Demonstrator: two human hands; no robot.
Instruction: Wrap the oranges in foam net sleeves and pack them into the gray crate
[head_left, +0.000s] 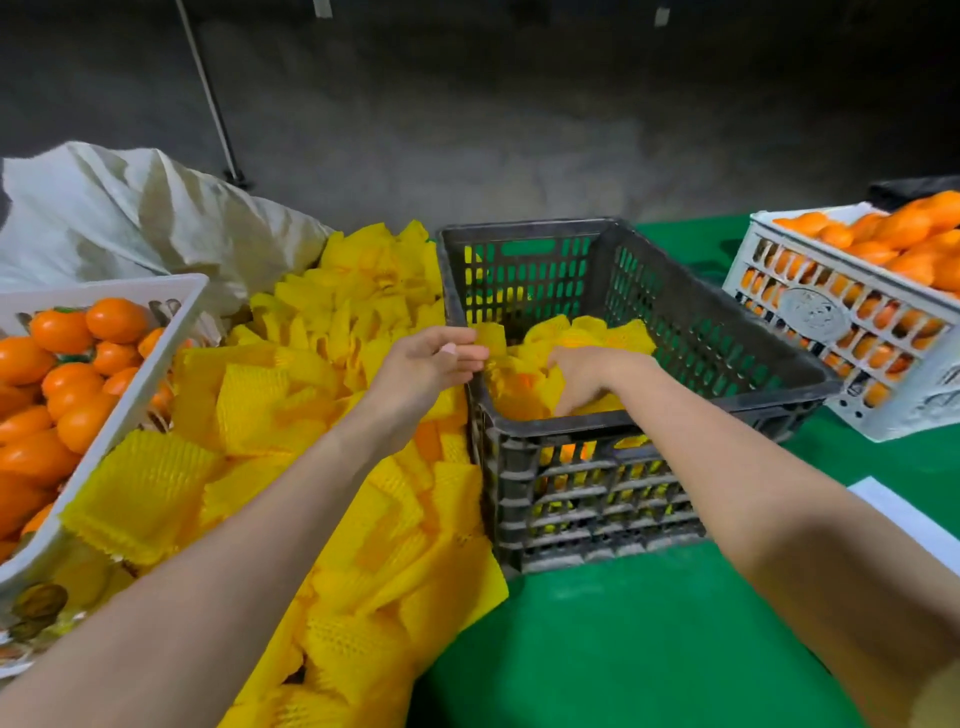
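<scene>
Green table (623, 649), dark wall (519, 104): left hand (426, 364) pinches a sleeve (492, 338) at the crate (524, 227) rim; right hand (584, 376) reaches inside, grip hidden.

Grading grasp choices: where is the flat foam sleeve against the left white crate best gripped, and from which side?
Pinch the foam sleeve by its right edge, fingers coming from above on the pile side. It lies flat; that edge looks free over the sleeve pile, while its left side rests against the white crate.
</scene>
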